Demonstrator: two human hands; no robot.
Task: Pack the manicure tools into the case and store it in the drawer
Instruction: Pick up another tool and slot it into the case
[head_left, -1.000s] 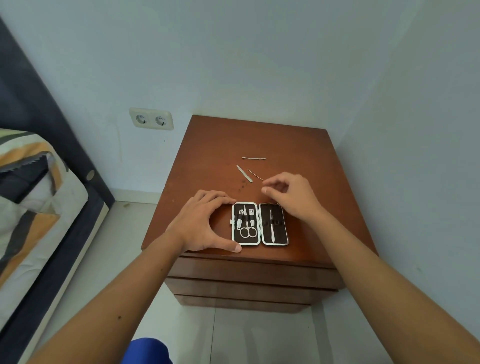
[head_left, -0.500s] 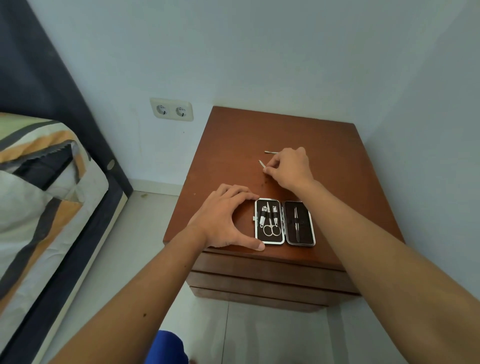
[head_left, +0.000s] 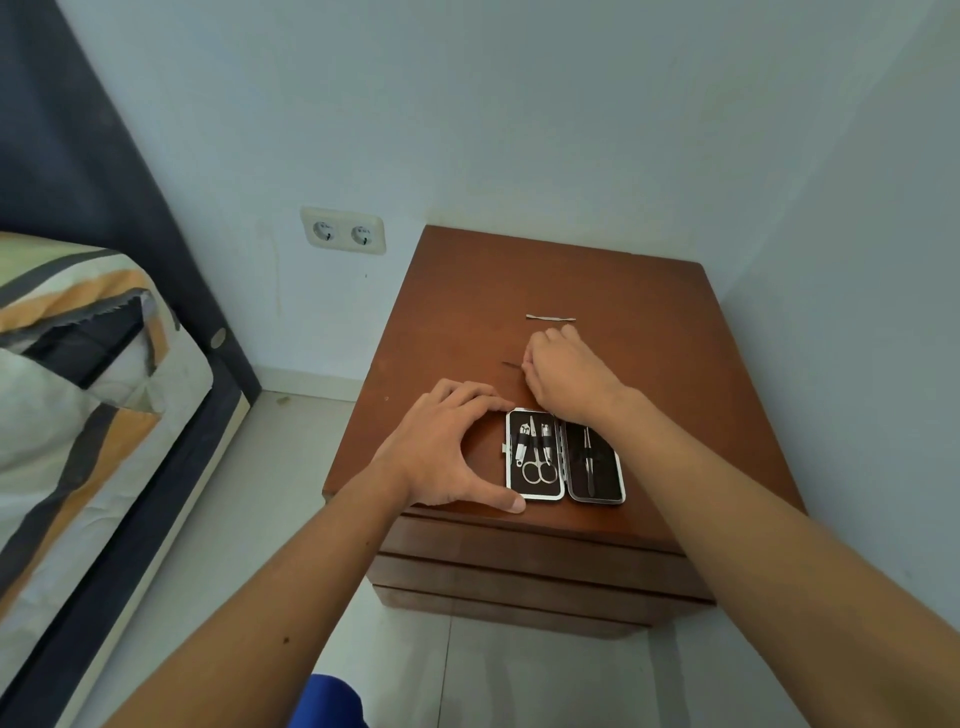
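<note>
Behind case (head_left: 565, 456) — right hand (head_left: 566, 376) pinching tool (head_left: 511, 365).

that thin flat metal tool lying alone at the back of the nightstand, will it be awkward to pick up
Probably fiddly: the flat metal tool lies flush on the nightstand top, leaving little edge for fingertips. It looks stiff and light, so it should slide rather than roll if nudged. Its shiny finish suggests it may be slippery in a pinch.

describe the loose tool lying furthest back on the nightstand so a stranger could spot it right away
Find the brown nightstand in the corner. Past the open case and beyond the right hand, a flat silver tool lies crosswise, alone. Unlike the thin tool at the fingers, nothing touches it.
</note>
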